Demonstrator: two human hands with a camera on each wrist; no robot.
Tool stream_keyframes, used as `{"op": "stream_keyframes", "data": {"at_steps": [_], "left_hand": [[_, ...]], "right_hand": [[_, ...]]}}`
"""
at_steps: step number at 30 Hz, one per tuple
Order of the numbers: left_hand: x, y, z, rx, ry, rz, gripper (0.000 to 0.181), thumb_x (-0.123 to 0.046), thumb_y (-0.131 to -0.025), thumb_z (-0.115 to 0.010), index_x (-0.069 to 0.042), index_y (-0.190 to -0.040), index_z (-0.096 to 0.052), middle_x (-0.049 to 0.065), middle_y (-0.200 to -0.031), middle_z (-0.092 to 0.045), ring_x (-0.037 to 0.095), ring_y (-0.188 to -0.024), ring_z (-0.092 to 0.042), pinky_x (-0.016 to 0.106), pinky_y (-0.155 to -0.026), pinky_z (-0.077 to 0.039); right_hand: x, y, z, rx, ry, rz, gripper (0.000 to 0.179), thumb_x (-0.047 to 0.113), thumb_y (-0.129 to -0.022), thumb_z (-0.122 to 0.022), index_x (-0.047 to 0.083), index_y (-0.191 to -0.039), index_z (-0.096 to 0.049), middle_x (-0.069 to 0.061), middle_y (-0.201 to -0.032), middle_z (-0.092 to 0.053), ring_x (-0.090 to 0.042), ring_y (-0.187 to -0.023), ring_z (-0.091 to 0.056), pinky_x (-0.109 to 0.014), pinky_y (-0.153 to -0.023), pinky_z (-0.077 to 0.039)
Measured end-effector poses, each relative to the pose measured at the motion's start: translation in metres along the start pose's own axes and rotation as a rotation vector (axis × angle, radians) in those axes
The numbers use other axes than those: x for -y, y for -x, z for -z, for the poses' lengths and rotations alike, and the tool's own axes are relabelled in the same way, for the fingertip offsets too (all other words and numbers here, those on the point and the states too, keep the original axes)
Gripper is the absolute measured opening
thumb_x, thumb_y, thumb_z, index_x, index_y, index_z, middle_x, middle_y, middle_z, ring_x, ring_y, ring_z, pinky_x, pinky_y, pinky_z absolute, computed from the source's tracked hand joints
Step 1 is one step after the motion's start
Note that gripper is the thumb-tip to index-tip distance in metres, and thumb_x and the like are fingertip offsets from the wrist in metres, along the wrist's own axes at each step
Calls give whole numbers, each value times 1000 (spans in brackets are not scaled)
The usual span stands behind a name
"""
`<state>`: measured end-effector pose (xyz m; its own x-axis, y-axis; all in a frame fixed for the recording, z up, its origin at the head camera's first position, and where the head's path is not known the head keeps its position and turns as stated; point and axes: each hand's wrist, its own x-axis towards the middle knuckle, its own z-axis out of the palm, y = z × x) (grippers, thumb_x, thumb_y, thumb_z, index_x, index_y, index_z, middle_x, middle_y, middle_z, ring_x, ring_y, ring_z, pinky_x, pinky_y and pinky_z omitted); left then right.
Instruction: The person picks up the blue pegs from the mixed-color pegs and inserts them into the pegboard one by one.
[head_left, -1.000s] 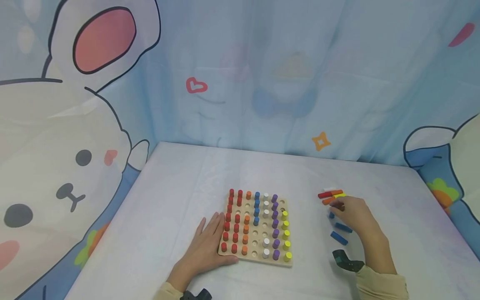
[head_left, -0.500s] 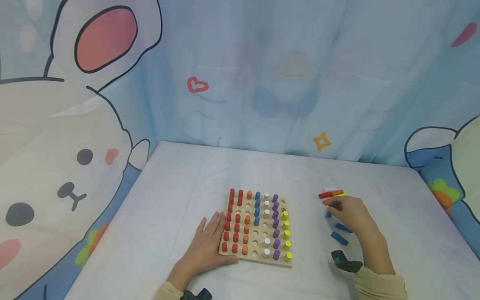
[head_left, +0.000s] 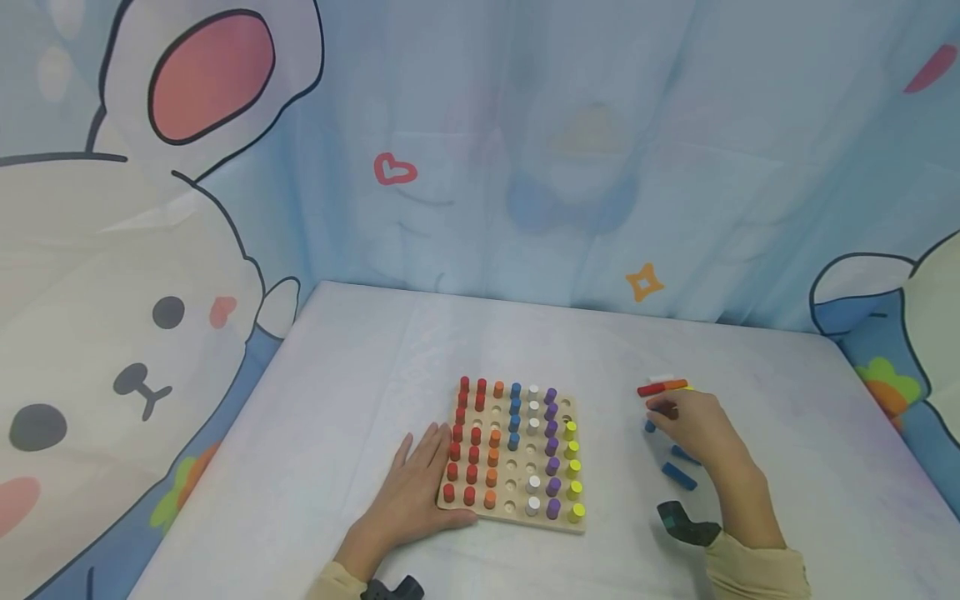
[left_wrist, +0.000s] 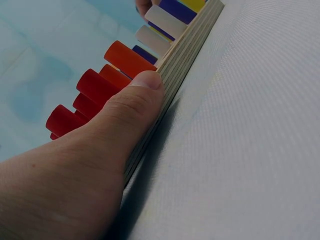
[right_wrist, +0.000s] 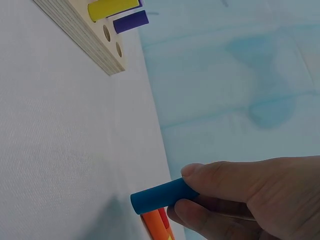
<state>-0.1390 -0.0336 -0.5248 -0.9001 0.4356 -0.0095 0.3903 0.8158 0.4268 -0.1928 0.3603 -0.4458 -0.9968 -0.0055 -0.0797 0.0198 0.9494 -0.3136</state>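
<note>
A wooden pegboard [head_left: 521, 518] lies flat on the table, with upright pegs in columns of red, orange, blue, white, purple and yellow; several holes have no peg. My left hand [head_left: 412, 496] rests against its left side, fingers fairly straight. In the left wrist view, the thumb [left_wrist: 135, 100] touches the board's near edge. Right of the board, my right hand [head_left: 697, 425] pinches a blue peg [right_wrist: 159, 196] between thumb and fingers, its free end sticking out just above the table. Part of the peg is hidden by the fingers.
Beyond my right hand lie loose pegs: a red peg [head_left: 651, 389], an orange peg [head_left: 677, 384] and a white peg [head_left: 662, 378], with a bit of yellow showing. Nearer me are two loose blue pegs, one [head_left: 678, 476] fully visible. A printed curtain [head_left: 480, 233] hangs behind the table.
My right hand has shifted slightly left with the blue peg, toward the board. The left hand and the pegboard have stayed where they were.
</note>
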Motion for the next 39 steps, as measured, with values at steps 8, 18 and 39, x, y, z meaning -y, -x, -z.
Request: {"op": "stream_keyframes", "data": {"at_steps": [8,18,39], "left_hand": [[1,0,-1,2,3,0,122,-88,-66,-48,-9,-153,-14,4,-160,-18,20,-149,-10,50,-119,-5],[0,-1,0,4,5,2,122,-88,-66,-48,-9,-153,-15,5,-160,-18,20,-149,-10,50,-119,-5],[0,-1,-1,6,11,5,123,-88,-66,-49,-9,-153,-15,5,-160,-19,21,-149,-10,51,-119,-5]], "right_hand": [[7,0,0,14,-15,5,25,13,-85,-70,-3,-104,-68,-17,-95,-69,-32,-89,-62,-45,-77,-56],[13,-1,-2,26,-15,7,28,15,-86,-70,-4,-106,-67,-16,-94,-69,-30,-88,-63,-45,-78,-56],[29,-1,-4,7,-26,31,22,14,-85,-71,1,-102,-69,-12,-93,-70,-28,-89,-64,-45,-80,-56]]}}
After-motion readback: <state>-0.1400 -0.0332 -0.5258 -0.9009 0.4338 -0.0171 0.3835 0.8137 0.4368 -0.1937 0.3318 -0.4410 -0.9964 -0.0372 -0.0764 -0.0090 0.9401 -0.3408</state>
